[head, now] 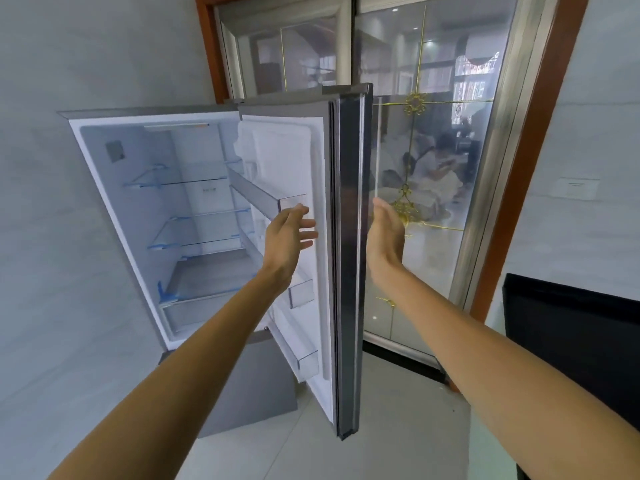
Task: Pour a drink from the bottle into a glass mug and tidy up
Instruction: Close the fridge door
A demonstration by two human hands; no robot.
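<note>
While the fridge door (349, 254) stood open, empty hands flanked its edge.
Left hand (289, 235) reached inside, fingers straight; right hand (387, 237) was held flat outside.

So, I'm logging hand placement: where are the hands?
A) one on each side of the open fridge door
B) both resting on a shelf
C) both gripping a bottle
A: the left hand is at the inner side of the fridge door, the right hand at its outer side.

Fridge (166, 216) at left, its open door (349, 258) between both hands, glass door (433, 161) behind.
</note>
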